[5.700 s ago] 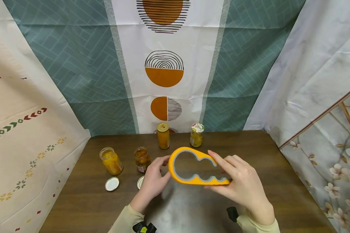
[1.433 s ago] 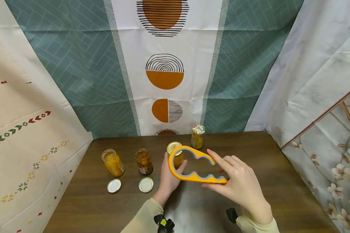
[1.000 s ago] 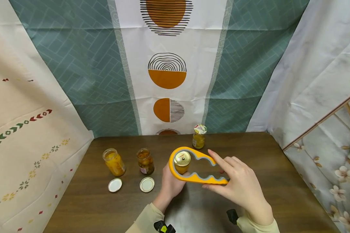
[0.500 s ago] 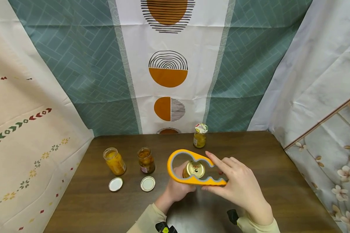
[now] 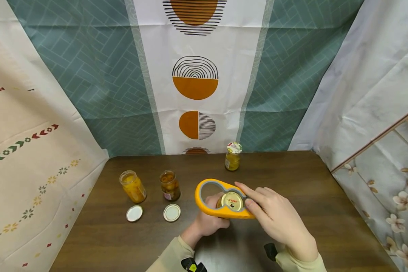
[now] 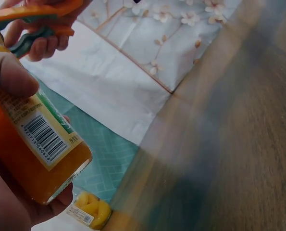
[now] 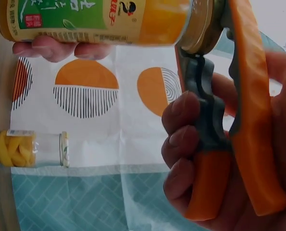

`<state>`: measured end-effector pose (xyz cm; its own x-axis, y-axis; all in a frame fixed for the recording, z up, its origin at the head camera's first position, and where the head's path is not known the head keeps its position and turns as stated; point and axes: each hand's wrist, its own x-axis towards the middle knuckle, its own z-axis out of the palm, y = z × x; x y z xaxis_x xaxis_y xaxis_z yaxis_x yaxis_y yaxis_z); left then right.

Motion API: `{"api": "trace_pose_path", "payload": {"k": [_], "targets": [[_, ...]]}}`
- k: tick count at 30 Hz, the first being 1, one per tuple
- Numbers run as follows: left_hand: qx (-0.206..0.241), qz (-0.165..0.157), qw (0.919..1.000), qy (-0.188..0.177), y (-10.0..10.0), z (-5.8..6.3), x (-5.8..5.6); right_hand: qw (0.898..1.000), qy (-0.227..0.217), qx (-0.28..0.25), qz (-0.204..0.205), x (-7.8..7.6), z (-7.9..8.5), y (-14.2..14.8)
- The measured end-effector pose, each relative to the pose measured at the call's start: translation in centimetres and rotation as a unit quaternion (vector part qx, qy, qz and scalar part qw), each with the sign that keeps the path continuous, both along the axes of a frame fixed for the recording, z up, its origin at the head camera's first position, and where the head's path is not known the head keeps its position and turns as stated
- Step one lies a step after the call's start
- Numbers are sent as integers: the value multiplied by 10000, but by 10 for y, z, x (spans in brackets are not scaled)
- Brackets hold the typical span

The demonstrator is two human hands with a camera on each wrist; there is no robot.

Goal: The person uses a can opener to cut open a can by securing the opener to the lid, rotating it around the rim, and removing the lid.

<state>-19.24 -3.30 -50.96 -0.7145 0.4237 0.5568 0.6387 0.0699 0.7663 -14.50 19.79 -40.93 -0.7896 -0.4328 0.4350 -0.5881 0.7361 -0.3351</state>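
My left hand (image 5: 209, 223) grips a labelled glass jar (image 6: 42, 149) with orange contents, fingers and thumb wrapped round its body. Its gold lid (image 5: 232, 201) faces up in the head view. Around that lid sit the grey toothed notches of an orange jar opener (image 5: 224, 214). My right hand (image 5: 282, 219) holds the opener by its two handles, fingers curled round one of them in the right wrist view (image 7: 181, 139). Both hands are above the table's middle. Much of the jar is hidden from the head view by the left hand and opener.
On the brown table (image 5: 98, 241) stand two lidless jars, one yellow (image 5: 133, 187) and one darker (image 5: 170, 187). Two loose lids, a white one (image 5: 134, 213) and a cream one (image 5: 172, 212), lie before them. A capped jar (image 5: 232, 161) stands at the back, near the hanging cloth.
The left hand has taken the gold-lidded jar from the back and brought it right, into the jar opener. The right hand has squeezed the opener's handles closer together around the lid.
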Motion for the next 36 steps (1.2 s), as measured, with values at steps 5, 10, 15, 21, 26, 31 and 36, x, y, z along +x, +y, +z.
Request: {"api": "trace_pose_path", "payload": {"k": [5,10,15,21,26,31,36], "targets": [[118,-132,9993,-315,1,3,1,9997,-221,-41,-64,0,1,-3],[-17,-5,9984,-566,3,7,4,9995,-297,-30,-109,1,1,-5],[-197,23,9973,-704,3,11,5,9993,-255,-71,-247,3,2,-7],[-717,110,9952,-658,1,17,6,9988,7,-163,-472,7,5,-12],[-784,207,9961,-338,-1,17,4,9975,329,-114,-619,11,6,-17],[-329,40,9982,-491,-2,15,4,9979,254,45,-603,10,6,-18],[92,-101,9951,-979,0,13,5,9980,216,285,-520,10,5,-15]]}}
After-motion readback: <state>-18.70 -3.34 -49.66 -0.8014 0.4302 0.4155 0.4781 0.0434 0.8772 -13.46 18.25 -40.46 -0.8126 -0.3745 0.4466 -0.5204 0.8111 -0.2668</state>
